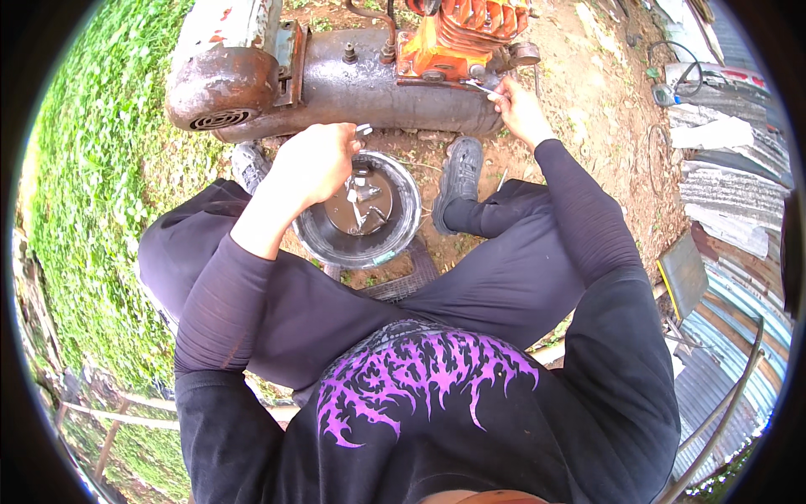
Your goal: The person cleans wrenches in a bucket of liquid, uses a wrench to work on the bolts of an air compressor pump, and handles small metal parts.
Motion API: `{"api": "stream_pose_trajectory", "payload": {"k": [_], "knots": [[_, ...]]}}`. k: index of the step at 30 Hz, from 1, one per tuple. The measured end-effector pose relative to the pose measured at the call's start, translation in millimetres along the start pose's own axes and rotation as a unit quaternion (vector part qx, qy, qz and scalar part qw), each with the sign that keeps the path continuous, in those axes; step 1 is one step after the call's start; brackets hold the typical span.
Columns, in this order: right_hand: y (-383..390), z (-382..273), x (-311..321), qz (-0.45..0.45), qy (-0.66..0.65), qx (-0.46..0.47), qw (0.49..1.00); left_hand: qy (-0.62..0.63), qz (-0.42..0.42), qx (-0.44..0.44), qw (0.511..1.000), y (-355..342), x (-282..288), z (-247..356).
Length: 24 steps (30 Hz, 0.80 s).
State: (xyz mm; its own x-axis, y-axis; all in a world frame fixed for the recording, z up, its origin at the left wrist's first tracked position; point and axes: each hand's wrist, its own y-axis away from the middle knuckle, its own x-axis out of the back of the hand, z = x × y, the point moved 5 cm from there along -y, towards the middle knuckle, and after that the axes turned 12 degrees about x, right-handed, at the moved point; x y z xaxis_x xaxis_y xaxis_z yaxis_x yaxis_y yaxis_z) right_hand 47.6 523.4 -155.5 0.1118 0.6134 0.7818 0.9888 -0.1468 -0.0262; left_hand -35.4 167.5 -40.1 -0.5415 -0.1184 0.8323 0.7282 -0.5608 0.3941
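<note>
My right hand [520,113] grips a slim silver tool [483,88], like a wrench, with its tip at the lower edge of the orange compressor pump [445,46]. My left hand [319,160] is closed on a small metal piece [363,130], too small to name surely, above a black bucket [388,250] holding murky liquid and metal parts. The pump sits on a rusty cylindrical tank [361,97], with a rusty motor [210,88] at its left.
My legs and dark shoes [462,168] surround the bucket. Grass [92,210] lies at left, bare dirt [588,101] at right. Corrugated sheets [730,168], a dark flat panel [684,277], loose cable and bent metal bars border the right side.
</note>
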Motion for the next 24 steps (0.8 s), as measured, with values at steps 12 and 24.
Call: {"api": "stream_pose_trajectory", "payload": {"k": [12, 24], "knots": [[-9.1, -75.4, 36.3, 0.019, 0.308, 0.087, 0.947, -0.066, -0.05, 0.022, 0.996, 0.3, 2.6, 10.3], [-6.0, -35.1, 15.2, 0.016, 0.072, -0.033, 0.997, -0.049, -0.012, 0.007, 0.999, 4.6, -7.2, 2.0]]}}
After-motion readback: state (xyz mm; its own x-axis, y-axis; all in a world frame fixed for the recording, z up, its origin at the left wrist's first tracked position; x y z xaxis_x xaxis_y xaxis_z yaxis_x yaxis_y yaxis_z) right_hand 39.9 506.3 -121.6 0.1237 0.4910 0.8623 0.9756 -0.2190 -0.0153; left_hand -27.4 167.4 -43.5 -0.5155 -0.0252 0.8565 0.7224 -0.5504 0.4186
